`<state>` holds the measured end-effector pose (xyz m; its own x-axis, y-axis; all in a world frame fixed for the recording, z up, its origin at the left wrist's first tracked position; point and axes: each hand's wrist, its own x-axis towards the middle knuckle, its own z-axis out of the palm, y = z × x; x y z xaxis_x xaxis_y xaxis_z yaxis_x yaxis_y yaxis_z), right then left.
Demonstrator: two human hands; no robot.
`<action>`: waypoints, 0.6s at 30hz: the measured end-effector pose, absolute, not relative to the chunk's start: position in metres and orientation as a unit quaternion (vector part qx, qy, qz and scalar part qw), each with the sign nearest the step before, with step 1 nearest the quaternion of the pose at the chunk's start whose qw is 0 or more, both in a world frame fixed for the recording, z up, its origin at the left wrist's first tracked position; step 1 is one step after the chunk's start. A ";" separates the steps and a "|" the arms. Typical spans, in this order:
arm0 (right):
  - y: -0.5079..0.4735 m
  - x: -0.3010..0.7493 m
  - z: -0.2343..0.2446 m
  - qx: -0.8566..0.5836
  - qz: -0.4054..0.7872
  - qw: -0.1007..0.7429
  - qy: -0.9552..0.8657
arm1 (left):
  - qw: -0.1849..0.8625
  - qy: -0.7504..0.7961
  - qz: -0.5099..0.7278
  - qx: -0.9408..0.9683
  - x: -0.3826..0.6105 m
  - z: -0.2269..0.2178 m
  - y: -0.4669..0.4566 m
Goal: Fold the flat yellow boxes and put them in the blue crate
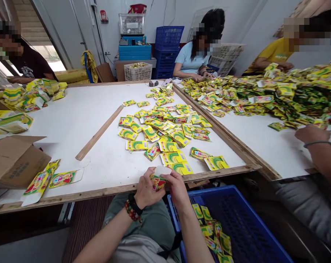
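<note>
Between my two hands is a small yellow-and-green printed carton [158, 181] with a white flap standing up at its top. My left hand [147, 190] is wrapped around its side, a dark band and beads at the wrist. The fingers of my right hand [176, 182] pinch the flap end. Just beyond my hands, a loose pile of similar cartons [165, 126] lies on the white table [99, 175]. To the right of my lap, a blue plastic crate [247, 223] holds several more cartons [216, 233].
A wooden strip [99, 133] lies across the table. An open cardboard box [17, 160] and flat cartons [39, 182] sit at left. Beyond a wooden divider [223, 135] is a large heap of packs [291, 91]. Other people work around the tables; one person's hand [313, 134] is at right.
</note>
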<state>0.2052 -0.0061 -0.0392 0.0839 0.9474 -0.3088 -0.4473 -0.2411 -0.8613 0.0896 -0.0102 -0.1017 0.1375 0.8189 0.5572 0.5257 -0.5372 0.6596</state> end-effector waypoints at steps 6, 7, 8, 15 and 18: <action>-0.015 0.216 -0.039 -0.473 0.620 0.515 -0.357 | 0.154 0.473 0.413 0.763 0.082 -0.091 -0.018; -0.015 0.216 -0.039 -0.476 0.607 0.520 -0.366 | 0.160 0.475 0.405 0.764 0.082 -0.090 -0.019; -0.015 0.215 -0.039 -0.478 0.595 0.525 -0.376 | 0.166 0.473 0.400 0.767 0.081 -0.090 -0.019; -0.024 0.211 -0.034 -0.482 0.424 0.518 -0.565 | 0.253 0.421 0.436 0.754 0.082 -0.081 -0.013; -0.026 0.208 -0.036 -0.548 0.354 0.506 -0.564 | 0.289 0.475 0.371 0.744 0.082 -0.078 -0.014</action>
<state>0.2082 -0.0264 -0.0362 0.1130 0.9766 0.1832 0.2602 0.1489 -0.9540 0.0822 -0.0142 -0.0775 0.2745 0.9208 0.2771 0.4917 -0.3821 0.7825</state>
